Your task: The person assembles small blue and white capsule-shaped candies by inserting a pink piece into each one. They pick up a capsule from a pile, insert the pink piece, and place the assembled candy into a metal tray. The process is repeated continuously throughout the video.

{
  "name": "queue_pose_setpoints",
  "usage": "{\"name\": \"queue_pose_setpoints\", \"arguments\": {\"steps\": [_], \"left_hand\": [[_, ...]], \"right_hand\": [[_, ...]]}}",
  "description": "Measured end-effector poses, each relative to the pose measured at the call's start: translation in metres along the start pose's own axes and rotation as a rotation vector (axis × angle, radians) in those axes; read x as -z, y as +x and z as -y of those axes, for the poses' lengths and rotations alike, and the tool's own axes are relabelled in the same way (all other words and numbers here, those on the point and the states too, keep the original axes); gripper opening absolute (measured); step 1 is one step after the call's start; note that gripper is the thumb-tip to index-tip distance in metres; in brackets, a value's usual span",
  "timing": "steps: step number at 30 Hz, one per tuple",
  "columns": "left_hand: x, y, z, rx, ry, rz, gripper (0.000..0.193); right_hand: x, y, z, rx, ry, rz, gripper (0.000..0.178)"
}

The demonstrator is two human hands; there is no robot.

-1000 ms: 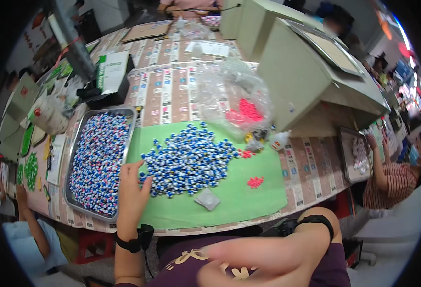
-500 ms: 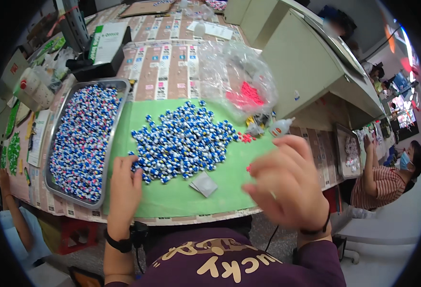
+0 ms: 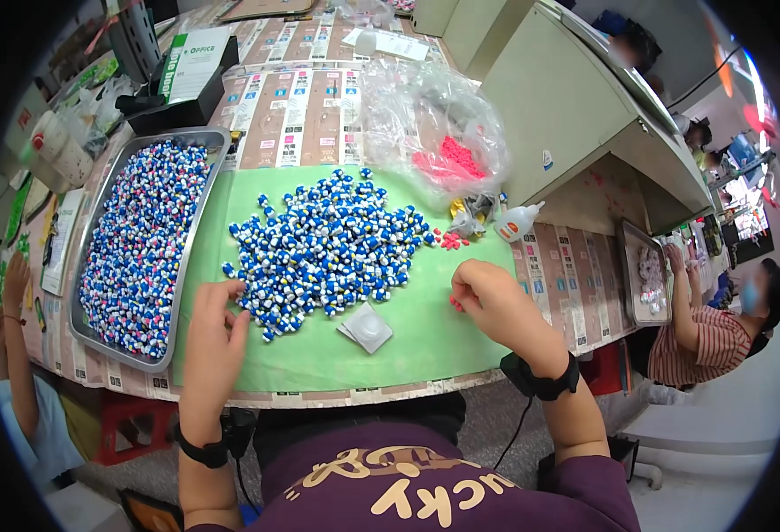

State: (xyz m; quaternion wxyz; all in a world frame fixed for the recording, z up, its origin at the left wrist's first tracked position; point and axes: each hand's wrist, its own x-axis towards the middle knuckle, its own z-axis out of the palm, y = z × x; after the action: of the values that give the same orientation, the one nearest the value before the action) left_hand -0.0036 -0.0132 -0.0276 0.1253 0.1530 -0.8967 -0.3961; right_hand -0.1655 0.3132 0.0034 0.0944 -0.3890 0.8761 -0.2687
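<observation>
Two bare hands rest over a green mat [image 3: 416,359] on the desk [image 3: 556,297] in the head view, with a loose pile of small blue-and-white beads [image 3: 323,244] between them. From the left hand [image 3: 212,335], the pile lies directly right and up, its left fringe at the fingertips; this hand is the nearer one. That grip is narrow, thumb and forefinger curved towards each other, but I cannot tell whether a bead sits between them. Single beads are too small to show a clear long axis. Well right of the pile's lower part, the right hand [image 3: 502,306] has its grip drawn in close, over a few pink bits [image 3: 454,303] partly hidden by the fingertips; whether it holds one, I cannot tell.

Left of the mat, a long metal tray [image 3: 219,149] is spread full of blue-and-white beads mixed with pink. A clear plastic bag [image 3: 399,115] beyond the mat holds bright pink pieces [image 3: 462,157]. At far right, another metal tray [image 3: 625,257] carries pale pieces [image 3: 650,275].
</observation>
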Motion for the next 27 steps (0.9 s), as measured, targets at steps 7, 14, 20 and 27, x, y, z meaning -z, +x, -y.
{"name": "queue_pose_setpoints", "arguments": {"steps": [7,14,20,27], "left_hand": [[-0.001,0.004,0.0,0.011,-0.002,0.036,0.023],[0.0,-0.001,0.006,-0.015,-0.009,0.003,0.022],[0.006,-0.004,0.007,0.017,0.012,0.067,0.023],[0.009,-0.004,-0.001,-0.038,-0.094,-0.08,0.02]], "right_hand": [[-0.01,0.0,0.003,0.051,-0.206,-0.045,0.009],[-0.018,-0.009,0.007,0.077,-0.3,-0.08,0.012],[-0.02,-0.008,0.014,0.101,-0.341,-0.066,0.015],[-0.02,-0.013,0.017,0.119,-0.287,-0.044,0.017]]}}
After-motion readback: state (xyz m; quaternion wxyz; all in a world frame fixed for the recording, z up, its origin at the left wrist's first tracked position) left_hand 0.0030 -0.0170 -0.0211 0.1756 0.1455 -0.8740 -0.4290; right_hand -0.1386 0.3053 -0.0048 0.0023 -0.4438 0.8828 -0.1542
